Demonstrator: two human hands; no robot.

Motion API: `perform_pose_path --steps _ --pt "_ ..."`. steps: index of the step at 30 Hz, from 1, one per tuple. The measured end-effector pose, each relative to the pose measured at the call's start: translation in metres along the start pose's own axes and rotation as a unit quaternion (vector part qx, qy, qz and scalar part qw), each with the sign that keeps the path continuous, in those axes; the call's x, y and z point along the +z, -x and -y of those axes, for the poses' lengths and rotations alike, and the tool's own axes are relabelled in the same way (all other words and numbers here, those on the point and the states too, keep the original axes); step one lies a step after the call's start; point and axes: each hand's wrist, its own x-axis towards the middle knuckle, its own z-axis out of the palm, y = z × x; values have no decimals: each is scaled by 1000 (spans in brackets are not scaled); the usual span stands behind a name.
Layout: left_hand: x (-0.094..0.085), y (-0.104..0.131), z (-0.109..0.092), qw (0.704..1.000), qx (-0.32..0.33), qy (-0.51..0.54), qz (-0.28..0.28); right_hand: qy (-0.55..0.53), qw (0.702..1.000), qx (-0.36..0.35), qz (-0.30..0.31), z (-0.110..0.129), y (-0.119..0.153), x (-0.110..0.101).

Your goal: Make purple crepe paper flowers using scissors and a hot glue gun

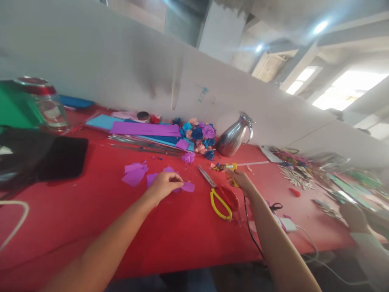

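Observation:
My left hand [165,184] is closed in a pinch over a small piece of purple paper [189,187] on the red table. More purple paper pieces [134,173] lie to its left. My right hand [241,180] is wrapped round a yellow glue gun [233,166], mostly hidden by the fingers, with a black cord [249,227] trailing from it. Between my hands lie scissors [221,205] with one yellow and one red handle, blades half apart and touched by neither hand. Just beyond, a purple paper flower [188,157] rests before a heap of blue, pink and purple paper flowers [197,134].
A metal jug [232,136] stands against the white partition [121,69]. Purple sheets [144,129] lie on blue ones at the back. At left are a lidded jar [50,107] and a black flat object [62,156]. Another person's hand [354,217] appears at right, beside scattered sticks [296,176].

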Motion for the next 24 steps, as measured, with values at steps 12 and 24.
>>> perform_pose_path --steps 12,24 --pt "-11 3 -19 945 -46 302 -114 -57 987 -136 -65 46 22 59" --pt "-13 2 -16 944 -68 301 -115 -487 864 15 128 81 59 153"
